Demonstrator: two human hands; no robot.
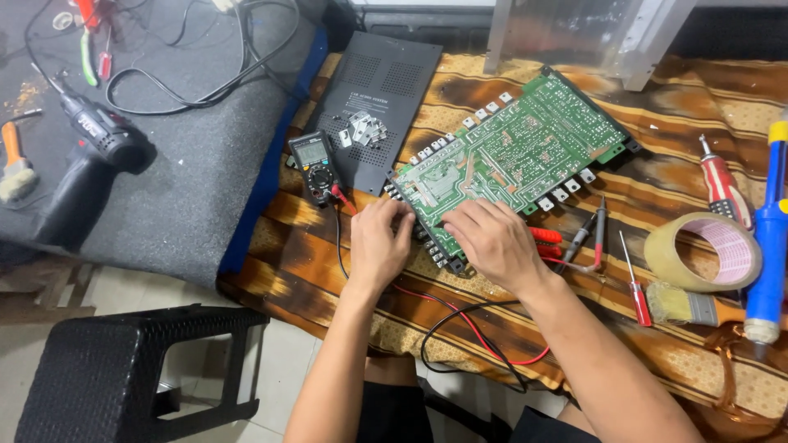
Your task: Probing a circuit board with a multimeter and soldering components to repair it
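Both hands grip green circuit board (509,152) at its near corner: left hand (379,242) and right hand (492,242) fingers clasping edge, mid-repositioning; next needs steady lift w/o snagging probe leads (484,332).

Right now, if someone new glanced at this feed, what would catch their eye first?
The big green circuit board lying slantwise mid-bench on the striped cloth, with the left hand and right hand resting on its near edge. Next, the multimeter left of it, and the tape roll at right.
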